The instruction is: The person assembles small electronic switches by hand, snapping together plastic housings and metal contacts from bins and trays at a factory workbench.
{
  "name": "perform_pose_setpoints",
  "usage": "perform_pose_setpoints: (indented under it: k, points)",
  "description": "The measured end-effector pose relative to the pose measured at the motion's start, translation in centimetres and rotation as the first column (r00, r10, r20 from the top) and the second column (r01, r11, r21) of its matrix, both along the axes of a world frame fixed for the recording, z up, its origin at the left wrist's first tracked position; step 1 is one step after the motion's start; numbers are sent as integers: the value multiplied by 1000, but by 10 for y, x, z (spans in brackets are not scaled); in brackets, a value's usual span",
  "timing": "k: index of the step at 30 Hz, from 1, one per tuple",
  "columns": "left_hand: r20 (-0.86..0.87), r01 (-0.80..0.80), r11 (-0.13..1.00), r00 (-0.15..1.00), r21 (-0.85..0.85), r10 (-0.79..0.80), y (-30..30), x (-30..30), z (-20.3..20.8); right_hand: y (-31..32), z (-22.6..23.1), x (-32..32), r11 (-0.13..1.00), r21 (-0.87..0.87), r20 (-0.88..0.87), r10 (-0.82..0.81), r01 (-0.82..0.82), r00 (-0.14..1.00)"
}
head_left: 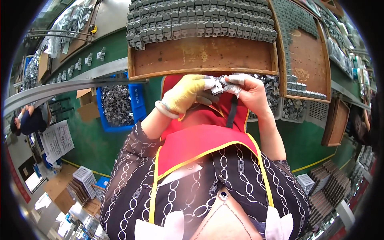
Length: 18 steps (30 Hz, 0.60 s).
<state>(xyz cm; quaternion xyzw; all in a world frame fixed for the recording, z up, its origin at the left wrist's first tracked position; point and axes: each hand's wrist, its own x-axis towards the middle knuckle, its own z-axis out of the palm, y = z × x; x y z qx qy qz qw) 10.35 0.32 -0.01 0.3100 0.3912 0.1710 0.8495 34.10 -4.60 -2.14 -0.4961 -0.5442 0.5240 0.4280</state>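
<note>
Between my two hands, just in front of the near edge of a wooden tray, is a small grey metal part. My left hand wears a yellow glove with white-wrapped fingertips and is closed on the part's left side. From the right, my right hand, bare but for white tape on its fingers, pinches the same part. Fingers cover much of it, so its exact kind is unclear. Rows of similar grey parts stand packed in the far portion of the tray.
A second wooden tray with grey parts adjoins on the right. Bins of loose metal pieces stand below: a blue bin at left, pale bins at right. A metal rail crosses on the left. Other people sit at both far sides.
</note>
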Motion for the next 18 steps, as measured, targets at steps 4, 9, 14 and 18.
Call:
perform_pose_setpoints:
  k: [4, 9, 14, 18]
  points:
    - [-14, 75, 997, 997, -11, -75, 0, -3, 9, -9, -8, -7, 989, -86, -173, -130, 116, 976]
    - [20, 155, 986, 988, -61, -154, 3, -13, -3, -22, -29, -18, 973, -121, -378, -228, 196, 897]
    - [122, 242, 969, 964, -48, -235, 4, -35, -3, -5, -1, -17, 927, -334, -423, 12, -168, 906]
    - [113, 202, 979, 972, 23, -204, -5, -43, 9, -5, 10, -29, 975, -27, -7, 219, -219, 976]
